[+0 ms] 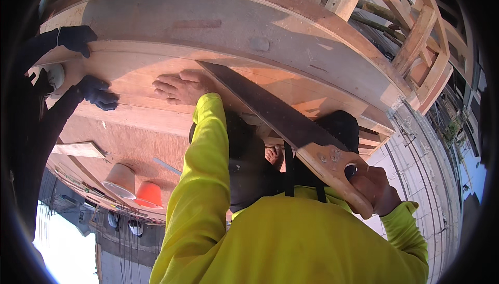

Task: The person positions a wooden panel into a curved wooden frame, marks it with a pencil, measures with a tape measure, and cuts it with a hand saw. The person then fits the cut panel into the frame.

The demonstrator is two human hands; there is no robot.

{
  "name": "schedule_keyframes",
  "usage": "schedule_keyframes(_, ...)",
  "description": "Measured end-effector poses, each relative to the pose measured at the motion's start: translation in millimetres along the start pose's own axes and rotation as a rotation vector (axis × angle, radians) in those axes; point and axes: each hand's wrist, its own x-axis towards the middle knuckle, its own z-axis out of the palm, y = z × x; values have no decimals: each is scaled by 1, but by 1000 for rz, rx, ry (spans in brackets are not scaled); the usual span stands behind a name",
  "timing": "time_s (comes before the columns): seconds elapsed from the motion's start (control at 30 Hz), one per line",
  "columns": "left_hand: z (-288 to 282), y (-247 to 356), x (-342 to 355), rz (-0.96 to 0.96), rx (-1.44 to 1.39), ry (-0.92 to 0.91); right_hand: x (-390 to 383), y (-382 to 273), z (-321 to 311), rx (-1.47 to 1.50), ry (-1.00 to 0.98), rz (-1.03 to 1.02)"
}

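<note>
My right hand (370,184) is closed around the wooden handle (328,168) of a handsaw. The saw's long dark blade (270,104) slants up and left across a wooden board (138,71), with its tip just beyond my left hand. Lying on that board is my left hand (185,87), palm down with the fingers stretched out and nothing held. Whether the teeth touch the wood cannot be made out.
At the left, another person's dark-gloved hands (97,92) are by the board's far end. A pale bucket (119,179) and an orange bucket (149,194) stand lower left. Timber framing (416,39) rises upper right; a block wall (410,190) lies right. A bare foot (274,155) shows below the board.
</note>
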Motion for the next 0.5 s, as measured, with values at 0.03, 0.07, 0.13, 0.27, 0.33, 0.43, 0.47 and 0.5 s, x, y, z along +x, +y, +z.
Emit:
schedule_keyframes(0.03,0,1,1,-60,37,-37,10,-1,3,16,-42,36)
schedule_keyframes(0.07,-2,2,2,-75,59,-52,51,16,18,139,-89,35)
schedule_keyframes(0.13,-1,8,7,-88,49,-10,109,34,53,166,14,-56)
schedule_keyframes(0.27,4,20,10,-96,3,-41,63,8,29,212,13,31)
schedule_keyframes(0.33,4,19,8,-87,87,-29,-2,6,11,169,39,71)
schedule_keyframes(0.43,9,17,7,-99,-5,1,-39,2,2,851,105,546)
schedule_keyframes(0.47,7,11,5,-62,1,-2,-15,11,7,490,31,313)
schedule_keyframes(0.5,10,12,7,-92,25,13,13,20,15,139,-43,76)
